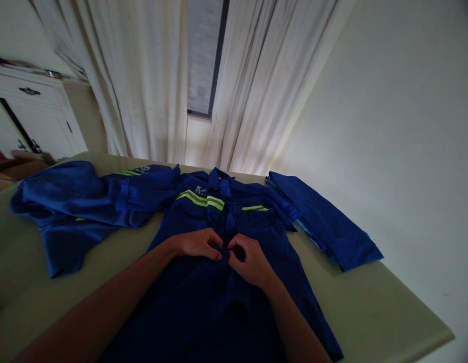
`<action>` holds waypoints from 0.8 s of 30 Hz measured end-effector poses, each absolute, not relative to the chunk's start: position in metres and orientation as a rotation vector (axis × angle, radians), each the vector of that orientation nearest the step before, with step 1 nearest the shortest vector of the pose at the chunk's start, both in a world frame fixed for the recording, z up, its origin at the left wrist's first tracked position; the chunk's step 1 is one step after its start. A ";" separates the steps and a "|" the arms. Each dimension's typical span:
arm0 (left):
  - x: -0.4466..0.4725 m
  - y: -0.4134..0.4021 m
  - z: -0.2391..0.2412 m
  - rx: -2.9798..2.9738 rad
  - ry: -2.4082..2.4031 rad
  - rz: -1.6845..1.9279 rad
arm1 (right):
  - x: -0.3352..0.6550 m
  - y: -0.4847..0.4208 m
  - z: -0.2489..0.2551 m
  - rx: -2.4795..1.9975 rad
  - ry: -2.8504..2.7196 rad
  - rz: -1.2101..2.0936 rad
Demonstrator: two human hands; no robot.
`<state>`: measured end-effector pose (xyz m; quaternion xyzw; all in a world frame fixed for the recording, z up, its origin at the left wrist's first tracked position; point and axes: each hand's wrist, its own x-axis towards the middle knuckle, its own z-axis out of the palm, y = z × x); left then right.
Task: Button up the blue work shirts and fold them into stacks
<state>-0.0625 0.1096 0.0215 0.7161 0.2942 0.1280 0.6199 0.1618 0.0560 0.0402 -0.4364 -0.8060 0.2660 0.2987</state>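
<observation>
A dark blue work shirt point(256, 237) with yellow-green reflective stripes lies spread flat on the pale green table point(370, 302), collar away from me. My left hand point(198, 244) and my right hand point(249, 259) meet at the shirt's front placket, mid-chest. Both hands are closed in a pinch on the two edges of the placket, fingertips nearly touching. What sits between the fingers is too small to make out.
A second blue garment point(82, 201) lies crumpled at the table's left. A folded blue garment point(325, 222) rests at the right near the white wall. White curtains point(151, 80) hang behind the table, and a white cabinet point(37, 116) stands at the far left.
</observation>
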 end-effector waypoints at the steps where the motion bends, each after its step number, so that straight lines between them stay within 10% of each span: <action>1: -0.062 0.110 0.022 1.651 0.676 0.295 | 0.161 0.054 0.041 -1.143 -2.175 0.622; 24: -0.064 0.110 0.023 1.742 0.622 0.258 | 0.162 0.057 0.042 -1.191 -2.248 0.723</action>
